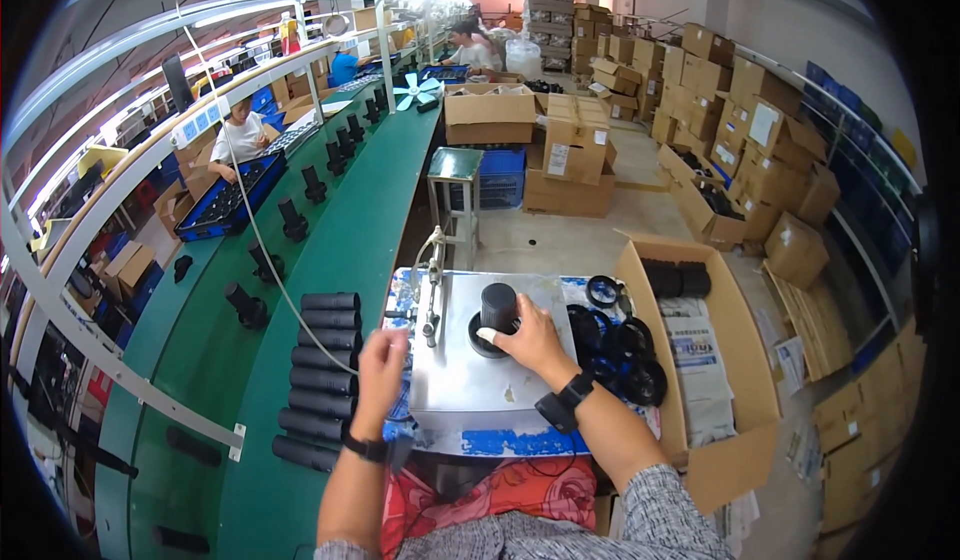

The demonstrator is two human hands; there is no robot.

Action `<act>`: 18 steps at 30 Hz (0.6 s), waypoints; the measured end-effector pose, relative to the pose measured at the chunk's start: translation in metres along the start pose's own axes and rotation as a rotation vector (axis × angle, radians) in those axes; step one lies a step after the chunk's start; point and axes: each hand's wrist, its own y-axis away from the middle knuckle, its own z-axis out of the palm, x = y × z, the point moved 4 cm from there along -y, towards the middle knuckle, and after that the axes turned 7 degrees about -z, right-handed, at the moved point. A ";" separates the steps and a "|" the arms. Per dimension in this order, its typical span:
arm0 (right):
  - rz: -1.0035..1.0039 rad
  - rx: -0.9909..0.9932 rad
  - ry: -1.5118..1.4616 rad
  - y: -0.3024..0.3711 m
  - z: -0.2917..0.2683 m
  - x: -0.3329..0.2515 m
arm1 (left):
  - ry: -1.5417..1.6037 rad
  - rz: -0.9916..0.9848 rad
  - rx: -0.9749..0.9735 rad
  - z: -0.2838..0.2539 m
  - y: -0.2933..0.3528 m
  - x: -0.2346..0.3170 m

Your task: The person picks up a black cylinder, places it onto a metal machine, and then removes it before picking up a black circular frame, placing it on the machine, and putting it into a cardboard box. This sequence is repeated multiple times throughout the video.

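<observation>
On a flat metal plate (455,390) stands a black cylinder (498,307) in a wider black ring-shaped base (488,345). My right hand (530,338) is closed around its lower right side, thumb pressing near the ring. My left hand (382,362) is raised at the plate's left edge with fingers curled, slightly blurred; whether anything is inside them is hidden. Just beyond it, a metal fixture with a valve and hose (432,290) stands upright on the plate's left side. Several black tubes (325,355) lie in a row to the left.
Black rings (630,350) are piled right of the plate. Further right is an open carton (700,440) with newspaper and black tubes. Upright black parts (292,220) line the green conveyor (350,200), where a co-worker (240,135) sits. A hose (262,230) hangs across the left.
</observation>
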 end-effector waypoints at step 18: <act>-0.066 0.047 0.061 0.000 0.011 -0.014 | -0.606 0.113 0.082 -0.025 -0.074 -0.076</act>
